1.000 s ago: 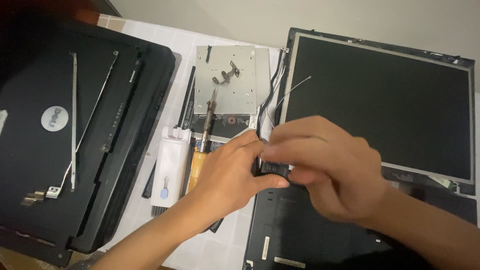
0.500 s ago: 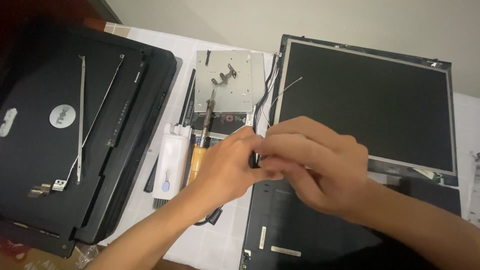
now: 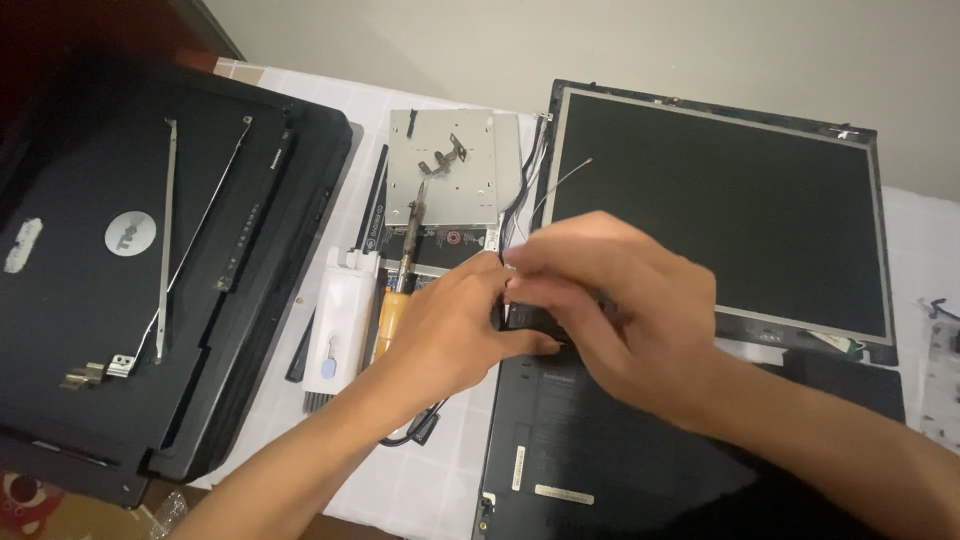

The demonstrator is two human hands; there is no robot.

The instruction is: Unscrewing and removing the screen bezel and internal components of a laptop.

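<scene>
A plain pale wall [image 3: 600, 40] backs a table [image 3: 440, 480] apparently covered in white cloth.

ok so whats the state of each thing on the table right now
left hand: fingers pinched on the laptop hinge corner
right hand: curled over the same corner, grip hidden
screen panel: dark, bezel off, lying flat
laptop base: underside up
black lid cover: detached, lying flat
metal rails: loose on the cover
screwdriver: lying unused
white tool kit: lying unused
</scene>
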